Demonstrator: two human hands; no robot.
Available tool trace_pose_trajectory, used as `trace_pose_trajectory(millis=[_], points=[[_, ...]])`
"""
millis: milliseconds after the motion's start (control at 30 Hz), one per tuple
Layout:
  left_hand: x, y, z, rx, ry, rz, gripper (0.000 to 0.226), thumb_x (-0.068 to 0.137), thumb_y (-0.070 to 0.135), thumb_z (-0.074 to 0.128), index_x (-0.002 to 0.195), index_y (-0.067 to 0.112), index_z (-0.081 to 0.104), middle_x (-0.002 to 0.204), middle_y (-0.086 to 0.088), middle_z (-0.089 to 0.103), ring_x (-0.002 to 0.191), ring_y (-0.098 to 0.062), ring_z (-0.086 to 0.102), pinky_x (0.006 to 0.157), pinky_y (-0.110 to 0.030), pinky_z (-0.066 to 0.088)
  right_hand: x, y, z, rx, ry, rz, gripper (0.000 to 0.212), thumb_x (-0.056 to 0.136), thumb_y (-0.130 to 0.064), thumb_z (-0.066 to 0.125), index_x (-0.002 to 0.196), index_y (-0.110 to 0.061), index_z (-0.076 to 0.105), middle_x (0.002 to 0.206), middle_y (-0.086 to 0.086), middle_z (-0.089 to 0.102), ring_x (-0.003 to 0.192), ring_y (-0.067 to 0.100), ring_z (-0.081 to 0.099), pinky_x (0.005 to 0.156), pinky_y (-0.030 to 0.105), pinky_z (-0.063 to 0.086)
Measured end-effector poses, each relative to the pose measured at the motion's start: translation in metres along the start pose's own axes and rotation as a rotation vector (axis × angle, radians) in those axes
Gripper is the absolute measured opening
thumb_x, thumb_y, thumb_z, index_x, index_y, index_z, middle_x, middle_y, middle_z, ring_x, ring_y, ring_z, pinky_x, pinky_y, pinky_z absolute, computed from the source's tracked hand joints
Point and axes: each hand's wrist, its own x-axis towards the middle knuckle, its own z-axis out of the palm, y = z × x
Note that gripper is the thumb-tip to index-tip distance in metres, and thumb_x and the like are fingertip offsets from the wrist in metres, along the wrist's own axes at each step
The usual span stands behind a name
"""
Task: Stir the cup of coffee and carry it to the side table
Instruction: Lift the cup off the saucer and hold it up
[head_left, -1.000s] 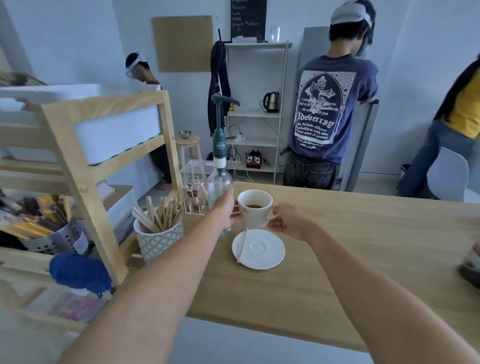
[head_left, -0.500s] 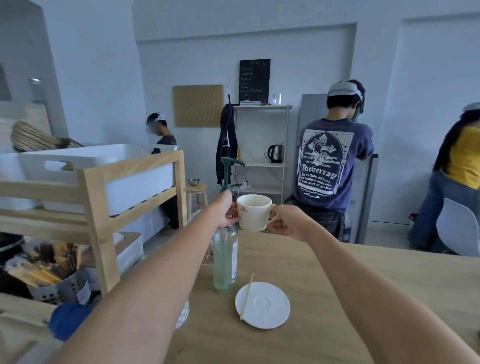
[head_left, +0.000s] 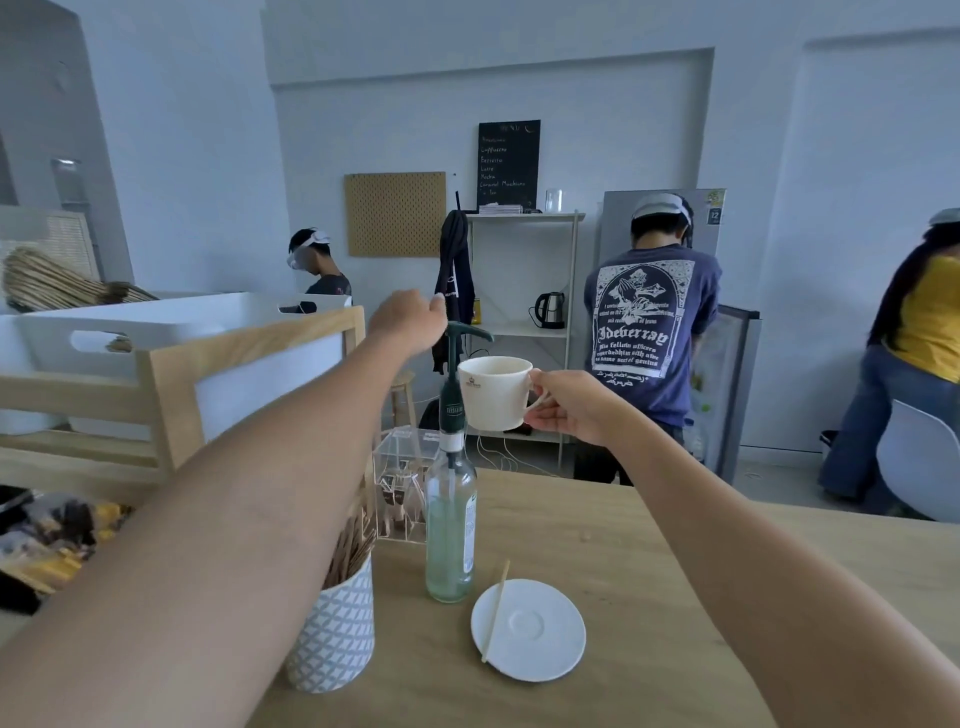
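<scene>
My right hand (head_left: 569, 410) holds the white coffee cup (head_left: 492, 392) by its handle, lifted well above the wooden table (head_left: 649, 582). The coffee inside is hidden from this angle. My left hand (head_left: 410, 321) hovers up and to the left of the cup, apart from it, fingers loosely curled with nothing in them. On the table below lies the white saucer (head_left: 530, 630) with a thin wooden stirrer (head_left: 494, 612) resting across its left side.
A green-capped pump bottle (head_left: 451, 512) stands just below the cup. A patterned pot of wooden sticks (head_left: 335, 626) and a clear sachet box (head_left: 400, 480) sit left. A wooden rack with white bin (head_left: 171, 332) stands left. Three people and a shelf (head_left: 524, 322) are behind the table.
The cup rose off the saucer and is now high above the table. My left hand let go of the cup and moved up and left. My view tilted upward.
</scene>
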Motion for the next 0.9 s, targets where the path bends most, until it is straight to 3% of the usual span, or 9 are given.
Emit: trace_pose_trajectory(millis=[33, 67, 100, 167, 333, 567, 767, 900], points=[[0.006, 0.002, -0.004, 0.026, -0.063, 0.019, 0.05, 0.104, 0.033, 0.023, 0.101, 0.0, 0.059, 0.108, -0.021, 0.062, 0.095, -0.029, 0.056, 0.09, -0.039, 0.045, 0.001, -0.001, 0.0, 0.008, -0.004, 0.001, 0.024, 0.096, -0.024, 0.051, 0.081, -0.005, 0.054, 0.072, 0.015, 0.06, 0.065, 0.023, 0.063, 0.071, 0.031, 0.058], [0.015, 0.004, -0.006, 0.036, -0.119, 0.028, 0.051, 0.104, 0.035, 0.021, 0.124, 0.003, 0.056, 0.133, -0.022, 0.054, 0.119, -0.033, 0.051, 0.104, -0.041, 0.037, 0.002, -0.002, 0.0, 0.016, -0.007, 0.003, 0.023, 0.096, -0.024, 0.051, 0.083, -0.005, 0.055, 0.072, 0.015, 0.061, 0.065, 0.022, 0.063, 0.069, 0.03, 0.059], [0.023, 0.005, -0.006, 0.049, -0.163, 0.034, 0.053, 0.103, 0.037, 0.02, 0.139, 0.009, 0.047, 0.148, -0.018, 0.042, 0.136, -0.032, 0.038, 0.112, -0.043, 0.028, 0.003, -0.003, 0.001, 0.022, -0.01, 0.004, 0.023, 0.096, -0.024, 0.051, 0.084, -0.005, 0.055, 0.073, 0.015, 0.061, 0.065, 0.022, 0.063, 0.067, 0.029, 0.059], [0.039, 0.01, -0.002, 0.099, -0.236, 0.072, 0.056, 0.101, 0.044, 0.015, 0.15, 0.021, 0.032, 0.159, -0.01, 0.024, 0.148, -0.028, 0.015, 0.12, -0.047, 0.014, 0.005, -0.005, 0.001, 0.032, -0.018, 0.002, 0.022, 0.096, -0.024, 0.051, 0.085, -0.005, 0.055, 0.073, 0.016, 0.061, 0.065, 0.022, 0.063, 0.064, 0.028, 0.059], [0.059, 0.03, 0.014, 0.194, -0.346, 0.124, 0.063, 0.096, 0.055, 0.005, 0.154, 0.031, 0.015, 0.163, -0.001, 0.009, 0.151, -0.022, -0.001, 0.119, -0.055, 0.004, 0.011, -0.007, 0.0, 0.044, -0.021, -0.004, 0.025, 0.095, -0.025, 0.052, 0.079, -0.007, 0.054, 0.074, 0.017, 0.062, 0.065, 0.023, 0.064, 0.06, 0.027, 0.059], [0.057, 0.039, 0.029, 0.339, -0.48, 0.077, 0.061, 0.096, 0.058, 0.003, 0.153, 0.037, 0.005, 0.164, 0.002, -0.003, 0.149, -0.018, -0.013, 0.119, -0.051, -0.006, 0.01, -0.006, -0.004, 0.065, -0.035, 0.02, 0.026, 0.095, -0.023, 0.051, 0.075, -0.007, 0.052, 0.074, 0.017, 0.062, 0.065, 0.022, 0.065, 0.055, 0.025, 0.059], [0.047, 0.043, 0.029, 0.32, -0.522, 0.001, 0.067, 0.097, 0.059, 0.006, 0.156, 0.027, 0.004, 0.163, 0.001, -0.007, 0.149, -0.02, -0.013, 0.119, -0.046, -0.005, 0.012, -0.005, -0.002, 0.052, -0.049, 0.03, 0.028, 0.096, -0.026, 0.051, 0.075, -0.007, 0.053, 0.076, 0.017, 0.063, 0.069, 0.023, 0.065, 0.07, 0.03, 0.058], [0.055, 0.038, 0.03, 0.344, -0.528, -0.053, 0.077, 0.092, 0.066, 0.008, 0.156, 0.022, 0.002, 0.163, -0.003, -0.012, 0.15, -0.023, -0.01, 0.119, -0.046, -0.001, 0.012, -0.003, -0.001, 0.044, -0.053, 0.041, 0.03, 0.095, -0.027, 0.052, 0.073, -0.008, 0.053, 0.075, 0.016, 0.063, 0.067, 0.022, 0.065, 0.067, 0.028, 0.058]])
